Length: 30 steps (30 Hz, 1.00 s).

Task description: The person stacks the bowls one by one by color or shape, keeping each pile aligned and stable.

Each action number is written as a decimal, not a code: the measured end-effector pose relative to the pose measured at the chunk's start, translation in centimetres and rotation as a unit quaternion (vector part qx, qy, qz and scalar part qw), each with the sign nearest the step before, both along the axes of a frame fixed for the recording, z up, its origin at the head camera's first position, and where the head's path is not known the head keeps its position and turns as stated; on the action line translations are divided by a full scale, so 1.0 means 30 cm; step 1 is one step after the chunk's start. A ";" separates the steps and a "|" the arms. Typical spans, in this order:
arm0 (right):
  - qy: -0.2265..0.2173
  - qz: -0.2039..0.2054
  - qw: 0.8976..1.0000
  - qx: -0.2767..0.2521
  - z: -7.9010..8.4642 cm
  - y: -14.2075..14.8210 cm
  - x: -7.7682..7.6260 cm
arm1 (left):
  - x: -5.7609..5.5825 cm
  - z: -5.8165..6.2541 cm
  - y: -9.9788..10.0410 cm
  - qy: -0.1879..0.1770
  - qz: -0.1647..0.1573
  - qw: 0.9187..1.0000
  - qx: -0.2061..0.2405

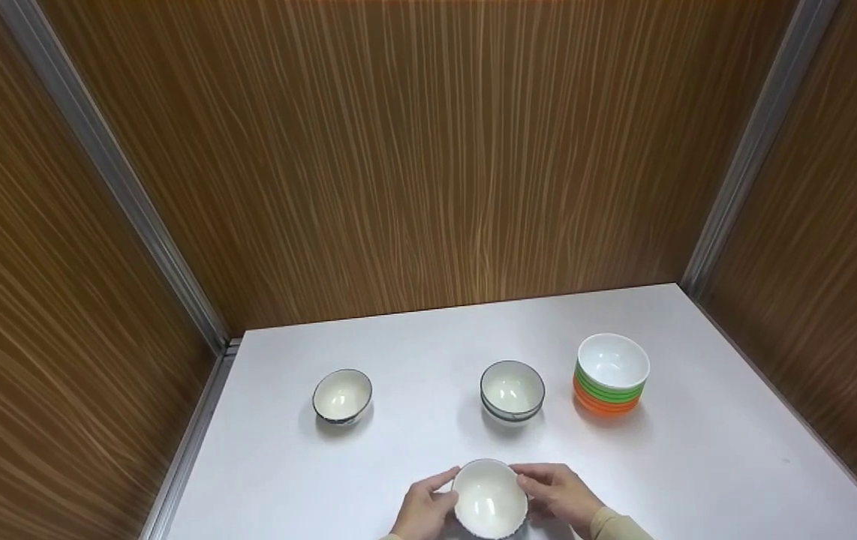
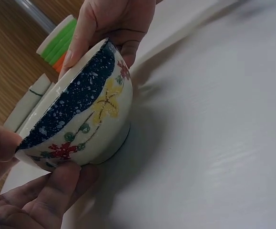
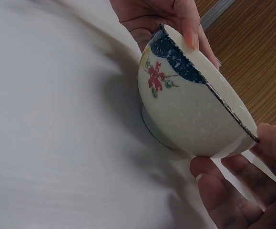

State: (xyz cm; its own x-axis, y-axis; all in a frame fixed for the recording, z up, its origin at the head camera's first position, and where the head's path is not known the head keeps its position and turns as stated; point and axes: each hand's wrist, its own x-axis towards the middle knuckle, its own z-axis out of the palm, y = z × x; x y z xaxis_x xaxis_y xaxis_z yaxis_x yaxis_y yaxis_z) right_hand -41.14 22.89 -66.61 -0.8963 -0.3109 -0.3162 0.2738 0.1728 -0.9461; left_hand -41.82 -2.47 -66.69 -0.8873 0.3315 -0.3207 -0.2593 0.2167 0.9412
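Both hands hold a cream-white bowl [image 1: 490, 500] from opposite sides near the front of the white table. Its outside, seen in the left wrist view, carries a speckled dark-blue band and red and yellow flowers. The left hand [image 1: 426, 506] grips its left side, thumb at the rim and fingers against the lower wall. On the other side the right hand [image 1: 557, 495] grips it the same way, as the right wrist view [image 3: 242, 183] shows. The bowl's mouth faces up. I cannot tell whether its foot touches the table.
Behind the hands stand two nested dark-rimmed bowls [image 1: 512, 391]. To their right rises a stack of white, green and orange bowls [image 1: 610, 375]. Another dark-rimmed bowl [image 1: 342, 396] sits at the left of the white table [image 1: 263, 480]. Wood-grain panels [image 1: 428, 165] enclose the table.
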 end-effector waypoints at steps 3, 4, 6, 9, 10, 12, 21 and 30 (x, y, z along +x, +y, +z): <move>0.012 -0.002 1.000 -0.002 -0.005 0.001 0.004 | 0.001 -0.007 -0.005 -0.006 0.000 1.000 0.008; 0.016 -0.003 1.000 -0.002 -0.006 0.002 0.006 | 0.001 -0.009 -0.006 -0.008 -0.002 1.000 0.012; 0.020 -0.007 1.000 -0.001 -0.009 0.003 0.008 | 0.003 -0.012 -0.010 -0.011 -0.005 1.000 0.018; 0.016 -0.011 1.000 0.002 -0.012 0.004 0.008 | 0.001 -0.015 -0.012 -0.018 -0.010 1.000 0.022; 0.014 -0.013 1.000 0.003 -0.013 0.004 0.008 | 0.000 -0.016 -0.013 -0.021 -0.013 0.999 0.022; 0.011 -0.014 1.000 0.006 -0.014 0.002 0.006 | -0.001 -0.018 -0.014 -0.027 -0.017 0.999 0.022; -0.009 -0.023 1.000 -0.001 -0.022 0.002 0.010 | -0.003 -0.013 -0.014 -0.015 -0.016 1.000 0.003; -0.007 -0.037 0.999 -0.023 -0.024 0.039 0.023 | -0.042 0.026 -0.097 0.000 0.036 0.999 -0.032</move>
State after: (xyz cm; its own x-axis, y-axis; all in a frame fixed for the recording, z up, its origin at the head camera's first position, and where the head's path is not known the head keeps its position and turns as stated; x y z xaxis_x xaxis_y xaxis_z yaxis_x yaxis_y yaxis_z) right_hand -40.45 24.07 -67.33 -0.9127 -0.2593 -0.3159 0.2975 0.1083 -0.9486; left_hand -43.07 -5.37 -65.92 -0.9078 0.2464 -0.3395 -0.2766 0.2568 0.9260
